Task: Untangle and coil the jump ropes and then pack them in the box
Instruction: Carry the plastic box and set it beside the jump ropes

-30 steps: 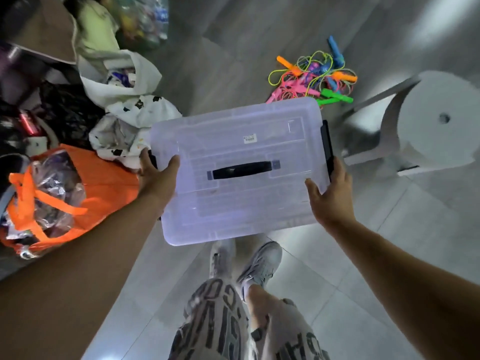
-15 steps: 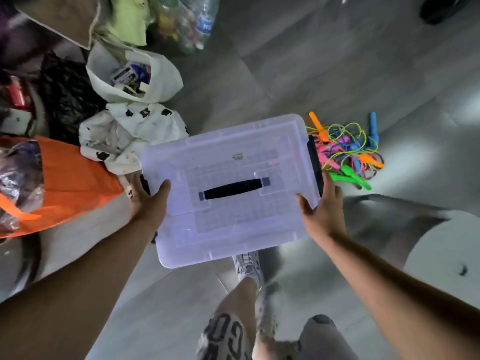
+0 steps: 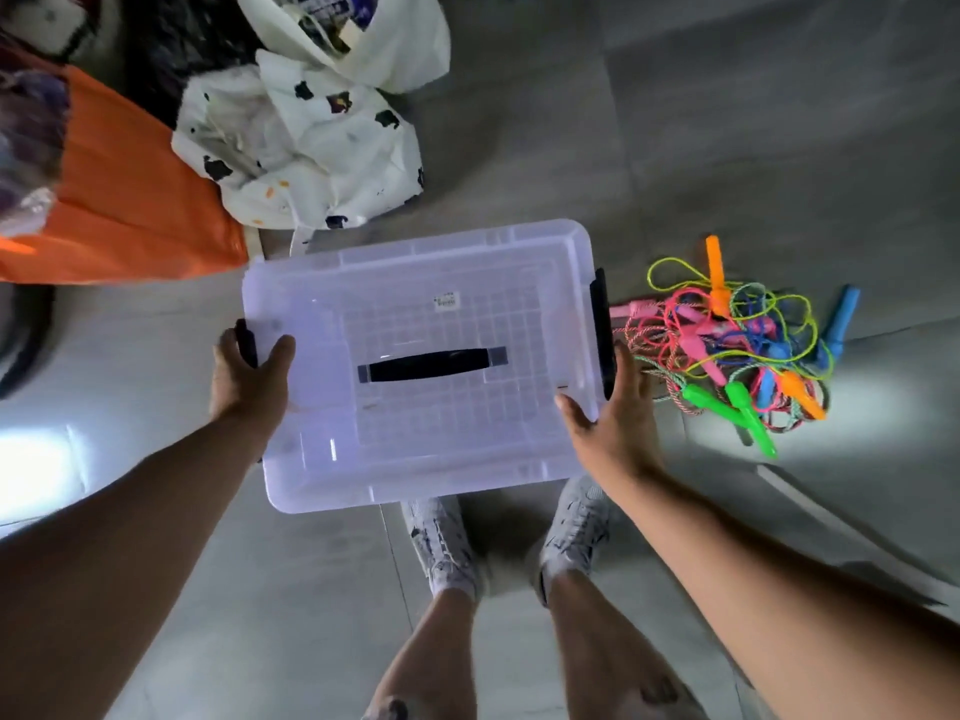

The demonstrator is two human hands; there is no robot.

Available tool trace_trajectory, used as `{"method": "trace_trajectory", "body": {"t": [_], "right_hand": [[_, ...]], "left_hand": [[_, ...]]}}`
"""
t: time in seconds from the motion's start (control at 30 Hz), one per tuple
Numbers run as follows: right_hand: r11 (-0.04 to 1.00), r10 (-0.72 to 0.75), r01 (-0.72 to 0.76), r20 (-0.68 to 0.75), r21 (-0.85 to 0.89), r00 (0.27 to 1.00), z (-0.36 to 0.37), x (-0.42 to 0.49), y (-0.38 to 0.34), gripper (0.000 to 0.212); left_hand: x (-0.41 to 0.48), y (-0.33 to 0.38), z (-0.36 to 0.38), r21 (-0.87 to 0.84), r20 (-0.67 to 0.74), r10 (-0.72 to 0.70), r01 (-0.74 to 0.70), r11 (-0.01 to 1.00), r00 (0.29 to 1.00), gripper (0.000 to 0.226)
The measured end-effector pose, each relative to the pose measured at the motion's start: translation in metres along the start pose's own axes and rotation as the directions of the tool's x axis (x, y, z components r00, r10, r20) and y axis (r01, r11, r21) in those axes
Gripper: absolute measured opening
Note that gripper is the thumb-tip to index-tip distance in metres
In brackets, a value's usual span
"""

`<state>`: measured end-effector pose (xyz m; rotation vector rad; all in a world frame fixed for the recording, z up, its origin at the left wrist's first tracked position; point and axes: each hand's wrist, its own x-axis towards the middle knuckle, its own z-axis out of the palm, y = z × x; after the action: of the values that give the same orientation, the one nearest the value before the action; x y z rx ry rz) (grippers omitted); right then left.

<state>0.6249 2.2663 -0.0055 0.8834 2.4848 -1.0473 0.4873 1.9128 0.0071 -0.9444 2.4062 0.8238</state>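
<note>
I carry a translucent plastic box with its lid on, a black handle in the lid's middle and black clips at both ends. My left hand grips its left end, thumb on the lid. My right hand grips the right end by the black clip. On the grey tiled floor to the right of the box lies a tangled heap of jump ropes with orange, pink, blue and green handles.
An orange bag and white spotted bags lie on the floor at the upper left, beyond the box. My two feet in grey shoes stand below the box. Bare floor tiles lie above the ropes.
The view has swung: the rope heap now sits lower and close to the box's right end. The white round stool at the right has left the view. Both hands keep their grip.
</note>
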Motion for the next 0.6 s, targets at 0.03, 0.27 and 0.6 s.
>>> {"method": "trace_trajectory", "body": {"t": [0.03, 0.27, 0.6], "right_hand": [[1.000, -0.006, 0.006, 0.015, -0.003, 1.000, 0.006, 0.000, 0.001, 0.091], [0.999, 0.043, -0.044, 0.019, 0.010, 0.999, 0.044, 0.013, 0.005, 0.082], [0.962, 0.270, -0.262, -0.129, 0.074, 0.954, 0.079, 0.046, -0.014, 0.044]], "left_hand": [[0.000, -0.010, 0.001, -0.002, -0.014, -0.012, 0.012, 1.000, 1.000, 0.051], [0.019, -0.048, 0.018, -0.057, -0.042, -0.044, 0.042, 0.997, 0.998, 0.035], [0.041, -0.056, 0.044, -0.015, -0.076, 0.004, -0.005, 1.000, 0.997, 0.052]]}}
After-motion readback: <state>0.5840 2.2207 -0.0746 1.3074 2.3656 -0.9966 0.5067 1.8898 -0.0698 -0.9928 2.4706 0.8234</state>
